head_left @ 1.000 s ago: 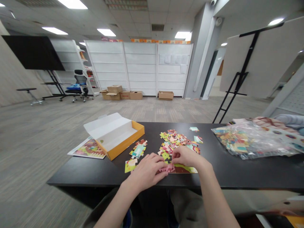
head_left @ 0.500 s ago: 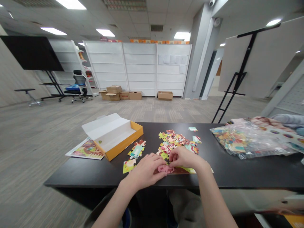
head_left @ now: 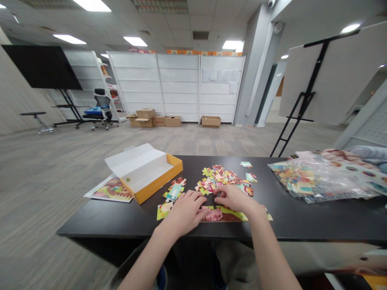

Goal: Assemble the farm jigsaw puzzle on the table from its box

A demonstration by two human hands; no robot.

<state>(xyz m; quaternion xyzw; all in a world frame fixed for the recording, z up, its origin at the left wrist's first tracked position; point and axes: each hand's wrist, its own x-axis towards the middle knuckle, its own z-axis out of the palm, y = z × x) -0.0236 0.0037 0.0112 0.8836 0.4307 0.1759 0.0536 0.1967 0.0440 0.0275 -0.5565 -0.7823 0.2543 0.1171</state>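
A joined strip of puzzle pieces (head_left: 229,214), with a pink figure and green and brown areas, lies near the table's front edge. My left hand (head_left: 188,211) rests over the strip's left part, its fingers spread and holding nothing. Just right of it, my right hand (head_left: 231,198) hovers at the front of a heap of loose puzzle pieces (head_left: 219,176); its fingers are bent, and whether a piece is between them is hidden. Left of my left hand are a small joined group of pieces (head_left: 174,191) and a yellow-green piece (head_left: 163,211).
An open yellow box (head_left: 160,177) with a white lid stands at the left, partly over a picture sheet (head_left: 113,190). Two loose pieces (head_left: 250,177) lie right of the heap. Plastic bags (head_left: 314,181) fill the right side of the black table (head_left: 121,221).
My right hand has moved back off the pink figure toward the heap. My left hand has shifted slightly away from the front edge, and more of the strip shows between the hands.
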